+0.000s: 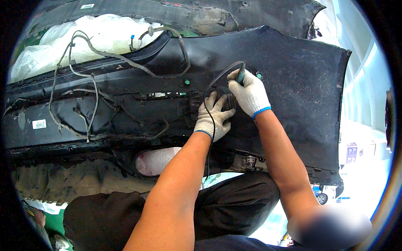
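A large black car bumper (301, 83) lies with its inner face up in front of me. My left hand (214, 117), in a white knit glove, rests on it with fingers spread, over a dark rectangular part (194, 100) fixed to the panel. To the upper right of it, my right hand (250, 93), gloved alike, is closed round a green corded pen-shaped tool (240, 76). The tool stands steeply, and its working tip is hidden by the glove. From its top a black cord (209, 113) loops left, then runs down past my left hand and wrist.
A grey wiring harness (125, 63) sprawls across the bumper's left half. Green round clips (187, 82) sit in the panel. Behind lie another dark bumper (201, 16) and clear bubble wrap (100, 35). Nearest me are an oval opening (155, 161) and my dark-trousered knee (238, 196).
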`<state>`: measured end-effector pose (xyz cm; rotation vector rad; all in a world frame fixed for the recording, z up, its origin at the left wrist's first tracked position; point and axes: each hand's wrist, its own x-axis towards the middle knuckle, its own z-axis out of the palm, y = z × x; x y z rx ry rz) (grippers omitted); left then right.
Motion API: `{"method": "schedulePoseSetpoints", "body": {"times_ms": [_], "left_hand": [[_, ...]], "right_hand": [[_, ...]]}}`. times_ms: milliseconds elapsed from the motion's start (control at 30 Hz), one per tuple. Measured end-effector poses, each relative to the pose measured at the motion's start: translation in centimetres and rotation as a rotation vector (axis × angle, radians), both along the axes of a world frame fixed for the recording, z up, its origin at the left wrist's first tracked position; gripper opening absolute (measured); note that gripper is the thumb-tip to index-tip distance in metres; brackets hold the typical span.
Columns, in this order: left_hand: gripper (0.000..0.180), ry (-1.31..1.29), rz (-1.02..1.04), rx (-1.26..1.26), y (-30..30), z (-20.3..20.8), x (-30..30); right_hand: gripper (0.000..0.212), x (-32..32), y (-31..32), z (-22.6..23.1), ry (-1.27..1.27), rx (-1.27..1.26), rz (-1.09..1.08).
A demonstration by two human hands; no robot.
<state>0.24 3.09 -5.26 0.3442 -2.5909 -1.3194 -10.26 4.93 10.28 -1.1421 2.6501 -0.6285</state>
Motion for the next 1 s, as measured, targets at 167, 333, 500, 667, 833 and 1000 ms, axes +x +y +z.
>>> {"method": "schedulePoseSetpoints", "body": {"times_ms": [167, 333, 500, 667, 833, 1000], "left_hand": [[0.054, -0.012, -0.007, 0.010, -0.01, 0.01, -0.11], [0.054, 0.004, -0.035, 0.029, -0.25, -0.17, -0.06], [0.052, -0.012, -0.042, 0.016, -0.28, -0.25, -0.07], [0.051, 0.003, -0.038, -0.002, -0.43, -0.27, 0.04], [0.050, 0.018, -0.026, -0.004, -0.31, -0.15, -0.13], [0.051, 0.062, -0.009, 0.016, -0.11, -0.61, -0.16]], "right_hand": [[0.018, -0.06, 0.07, -0.09, 0.003, -0.012, 0.014], [0.018, -0.24, 0.10, -0.33, 0.034, -0.018, 0.038], [0.017, -0.18, 0.11, -0.21, 0.038, -0.018, 0.037], [0.016, -0.10, -0.06, -0.17, -0.021, -0.004, -0.005], [0.016, -0.33, 0.14, -0.42, 0.041, -0.030, 0.031], [0.017, 0.21, -0.04, 0.23, 0.044, 0.009, 0.016]]}}
